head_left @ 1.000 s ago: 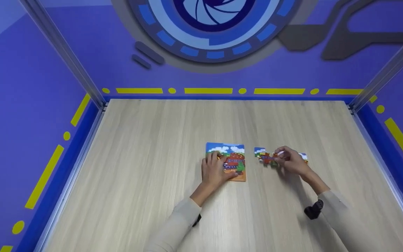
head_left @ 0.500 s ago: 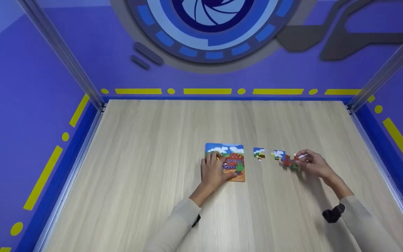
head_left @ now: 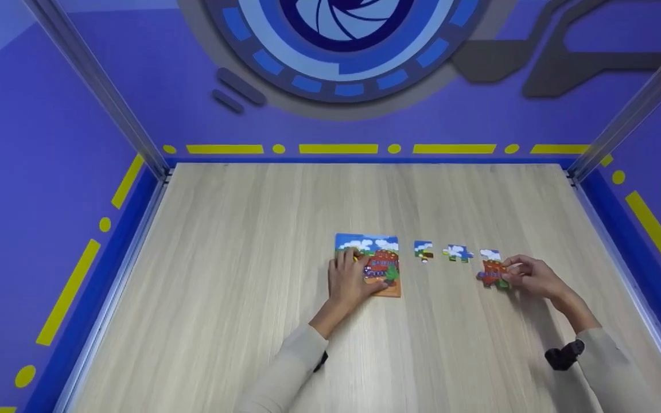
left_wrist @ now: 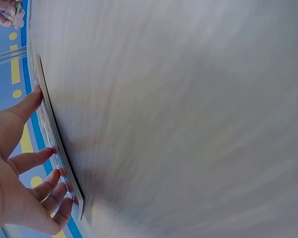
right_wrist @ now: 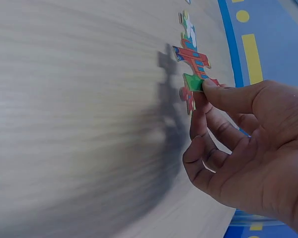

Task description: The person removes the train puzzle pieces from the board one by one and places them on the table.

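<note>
My left hand rests on a colourful jigsaw board with blue sky, white clouds and an orange base, its fingertips and thumb spread over the surface. The left wrist view shows this board edge-on, with the fingertips against its face. To the right, my right hand pinches a red puzzle piece with green at one edge between thumb and fingers. From the right wrist, the red-and-blue-striped piece appears above its shadow on the wood. Just beyond it lies a cloud piece.
Two more loose puzzle pieces lie right of the board: one with cloud and brown, the other with sky and green. The wooden table is bounded by blue-purple walls with metal corner posts.
My right hand has moved to the right with the red puzzle piece, away from the other pieces, which now show separately on the table. The left hand stays on the board.
</note>
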Demonstrator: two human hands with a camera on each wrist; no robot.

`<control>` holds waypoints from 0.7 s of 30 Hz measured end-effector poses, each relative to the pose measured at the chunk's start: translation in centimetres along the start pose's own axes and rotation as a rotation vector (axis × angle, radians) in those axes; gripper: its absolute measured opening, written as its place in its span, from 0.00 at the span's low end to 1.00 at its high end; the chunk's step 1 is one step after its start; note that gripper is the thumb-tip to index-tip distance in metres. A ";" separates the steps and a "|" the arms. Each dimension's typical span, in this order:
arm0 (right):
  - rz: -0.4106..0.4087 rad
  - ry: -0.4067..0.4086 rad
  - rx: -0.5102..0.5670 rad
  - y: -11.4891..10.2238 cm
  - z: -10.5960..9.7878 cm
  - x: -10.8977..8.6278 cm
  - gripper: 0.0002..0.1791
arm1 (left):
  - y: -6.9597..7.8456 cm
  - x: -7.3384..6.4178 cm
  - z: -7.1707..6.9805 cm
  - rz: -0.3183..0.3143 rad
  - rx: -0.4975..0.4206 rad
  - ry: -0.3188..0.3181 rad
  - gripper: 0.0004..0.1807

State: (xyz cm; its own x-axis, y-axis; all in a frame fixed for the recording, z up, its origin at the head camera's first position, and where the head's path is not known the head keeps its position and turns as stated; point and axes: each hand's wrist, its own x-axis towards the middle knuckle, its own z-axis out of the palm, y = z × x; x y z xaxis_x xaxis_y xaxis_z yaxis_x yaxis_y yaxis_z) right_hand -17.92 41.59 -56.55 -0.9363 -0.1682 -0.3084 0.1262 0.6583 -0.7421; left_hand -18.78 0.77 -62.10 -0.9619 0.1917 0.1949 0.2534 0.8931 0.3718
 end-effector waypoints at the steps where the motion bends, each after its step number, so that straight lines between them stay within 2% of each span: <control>1: 0.007 -0.006 -0.002 0.1 -0.1 0.0 0.19 | 0.0 0.0 0.0 0.000 0.002 -0.002 0.43; 9: 0.044 -0.026 0.027 0.6 -0.4 -0.3 0.22 | 0.0 0.2 -0.2 0.004 0.023 0.000 0.43; 21: 0.008 0.055 0.017 1.3 0.8 -0.5 0.19 | 0.0 0.0 0.1 0.017 0.018 0.032 0.42</control>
State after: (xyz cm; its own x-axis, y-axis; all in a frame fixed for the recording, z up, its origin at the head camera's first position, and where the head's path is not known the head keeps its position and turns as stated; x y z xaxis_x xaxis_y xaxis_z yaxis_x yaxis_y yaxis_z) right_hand -16.99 41.93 -57.82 -0.9519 -0.1221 -0.2810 0.1384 0.6467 -0.7501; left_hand -18.81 0.79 -62.19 -0.9538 0.1938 0.2296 0.2670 0.8973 0.3516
